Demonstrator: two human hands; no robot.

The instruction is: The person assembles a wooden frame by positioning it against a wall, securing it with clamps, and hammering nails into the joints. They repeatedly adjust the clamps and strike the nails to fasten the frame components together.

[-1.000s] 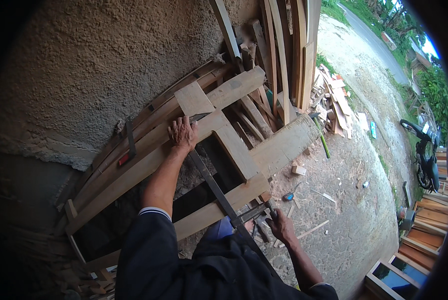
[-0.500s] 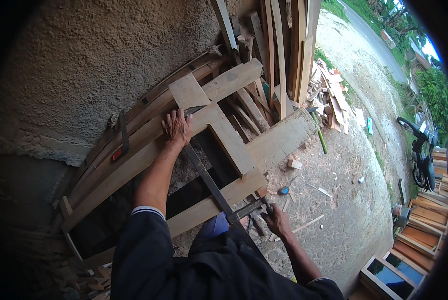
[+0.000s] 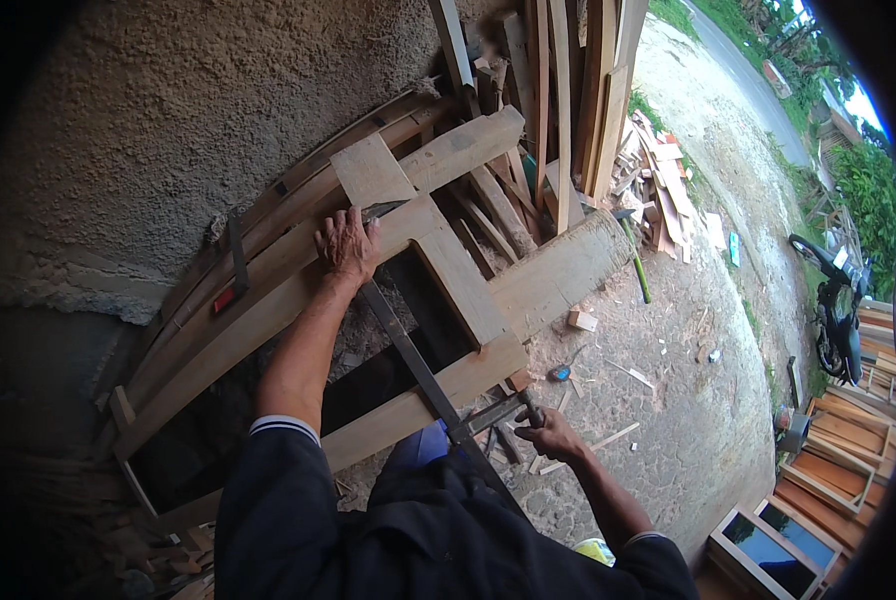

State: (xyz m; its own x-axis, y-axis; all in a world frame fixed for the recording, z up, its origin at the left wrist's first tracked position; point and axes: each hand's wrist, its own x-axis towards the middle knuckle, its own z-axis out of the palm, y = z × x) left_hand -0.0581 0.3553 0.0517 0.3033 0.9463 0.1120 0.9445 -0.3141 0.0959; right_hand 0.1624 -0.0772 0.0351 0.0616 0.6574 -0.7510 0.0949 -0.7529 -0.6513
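A pale wooden frame (image 3: 458,270) lies slanted in front of me. A dark metal bar clamp (image 3: 408,345) spans it from the far rail to the near rail. At the clamp's far end, my left hand (image 3: 348,245) is closed over the far rail, with the clamp's jaw and bar emerging beside the fingers; its fingertips are partly hidden. My right hand (image 3: 556,436) is closed around the screw handle (image 3: 535,408) at the clamp's near end, just off the near rail. A small wood block (image 3: 519,379) sits between the clamp's screw end and that rail.
A rough wall (image 3: 228,120) rises at left, with a second clamp (image 3: 236,262) before it. Long boards (image 3: 598,90) lean at the back. A green-handled tool (image 3: 642,275), a blue tape measure (image 3: 560,373) and offcuts lie about. A motorcycle (image 3: 838,310) and frames (image 3: 848,450) are at right.
My right hand's fingers have shifted around the screw handle, and the wrist has turned slightly. My left hand stays at the clamp's far end. The whole view has moved a little.
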